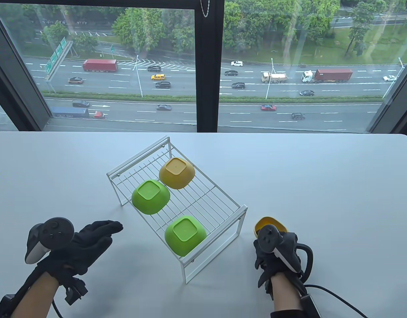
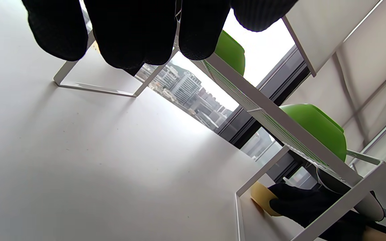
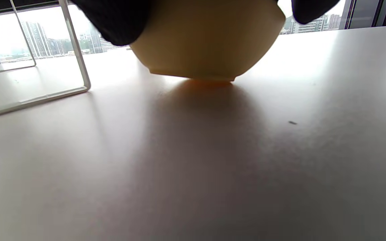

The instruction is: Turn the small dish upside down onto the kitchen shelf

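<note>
Beside the shelf (image 1: 177, 202), right hand (image 1: 276, 255) gripping upright yellow dish (image 3: 209, 40), left hand (image 1: 74, 245) fingers loosely spread, holding nothing

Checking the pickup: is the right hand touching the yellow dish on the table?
Touching. The right wrist view shows gloved fingers pressed against the yellow dish by its rim; the right hand covers it.

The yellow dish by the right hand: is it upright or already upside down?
Upright. The yellow dish rests on its narrow base on the table, open rim up; the right hand grips it.
</note>
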`<state>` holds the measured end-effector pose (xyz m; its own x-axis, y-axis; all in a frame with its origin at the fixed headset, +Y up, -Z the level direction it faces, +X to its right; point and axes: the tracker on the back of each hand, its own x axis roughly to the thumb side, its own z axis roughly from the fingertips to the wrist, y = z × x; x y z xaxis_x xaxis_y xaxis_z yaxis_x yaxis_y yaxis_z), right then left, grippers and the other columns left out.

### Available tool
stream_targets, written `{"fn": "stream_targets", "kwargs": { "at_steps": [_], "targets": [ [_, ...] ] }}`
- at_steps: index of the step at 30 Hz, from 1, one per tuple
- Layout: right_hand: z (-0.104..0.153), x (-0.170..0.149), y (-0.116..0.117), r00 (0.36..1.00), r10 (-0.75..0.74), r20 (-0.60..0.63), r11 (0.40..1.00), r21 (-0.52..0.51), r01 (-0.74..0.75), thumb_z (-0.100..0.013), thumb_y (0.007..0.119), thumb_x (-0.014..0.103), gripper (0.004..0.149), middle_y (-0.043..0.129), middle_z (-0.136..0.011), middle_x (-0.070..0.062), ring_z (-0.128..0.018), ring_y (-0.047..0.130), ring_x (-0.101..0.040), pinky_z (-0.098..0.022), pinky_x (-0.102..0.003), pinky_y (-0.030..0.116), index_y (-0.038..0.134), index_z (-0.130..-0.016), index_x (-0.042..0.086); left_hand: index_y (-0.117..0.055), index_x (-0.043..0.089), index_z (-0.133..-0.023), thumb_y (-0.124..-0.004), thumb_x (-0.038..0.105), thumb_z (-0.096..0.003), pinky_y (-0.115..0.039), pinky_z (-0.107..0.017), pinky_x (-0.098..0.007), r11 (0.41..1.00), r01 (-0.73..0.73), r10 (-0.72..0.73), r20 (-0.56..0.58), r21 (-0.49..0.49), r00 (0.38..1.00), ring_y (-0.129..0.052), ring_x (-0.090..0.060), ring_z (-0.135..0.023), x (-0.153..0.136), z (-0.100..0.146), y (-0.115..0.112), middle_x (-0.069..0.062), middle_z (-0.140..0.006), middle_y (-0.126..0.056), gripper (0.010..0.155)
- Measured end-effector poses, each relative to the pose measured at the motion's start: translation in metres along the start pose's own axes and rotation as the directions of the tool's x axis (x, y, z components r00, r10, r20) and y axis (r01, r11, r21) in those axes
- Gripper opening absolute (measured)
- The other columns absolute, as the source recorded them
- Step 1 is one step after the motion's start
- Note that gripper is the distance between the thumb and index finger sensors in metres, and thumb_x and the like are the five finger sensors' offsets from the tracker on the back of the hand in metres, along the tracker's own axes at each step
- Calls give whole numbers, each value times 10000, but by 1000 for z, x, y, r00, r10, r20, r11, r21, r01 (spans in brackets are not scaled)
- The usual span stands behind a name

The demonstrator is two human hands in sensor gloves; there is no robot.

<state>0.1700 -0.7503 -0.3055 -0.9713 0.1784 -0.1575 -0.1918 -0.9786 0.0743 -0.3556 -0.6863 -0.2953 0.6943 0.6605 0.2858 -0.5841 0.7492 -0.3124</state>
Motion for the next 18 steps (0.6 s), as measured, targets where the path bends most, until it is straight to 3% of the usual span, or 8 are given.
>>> {"fn": "stream_targets", "kwargs": {
  "at_steps": [9, 18],
  "targets": [
    [3, 9, -8, 993, -109, 50, 994, 0, 109, -487, 738, 445, 374, 896, -907, 29, -869, 868, -265, -739, -613, 509, 796, -849, 373, -690, 320, -1051, -589, 555, -459, -688, -720, -590, 1000, -22, 22, 5, -6, 1000, -727, -315, -964, -5, -3, 2, -35, -1142, -655, 644],
    [8, 13, -14, 991, -112, 75, 992, -43, 115, -487, 722, 436, 383, 908, -790, 37, -816, 889, -245, -724, -617, 555, 782, -859, 370, -702, 316, -1044, -587, 552, -460, -698, -715, -585, 998, -56, 55, 54, 22, 997, -740, -310, -956, -4, -2, 6, -31, -1134, -671, 640]
  ]
}}
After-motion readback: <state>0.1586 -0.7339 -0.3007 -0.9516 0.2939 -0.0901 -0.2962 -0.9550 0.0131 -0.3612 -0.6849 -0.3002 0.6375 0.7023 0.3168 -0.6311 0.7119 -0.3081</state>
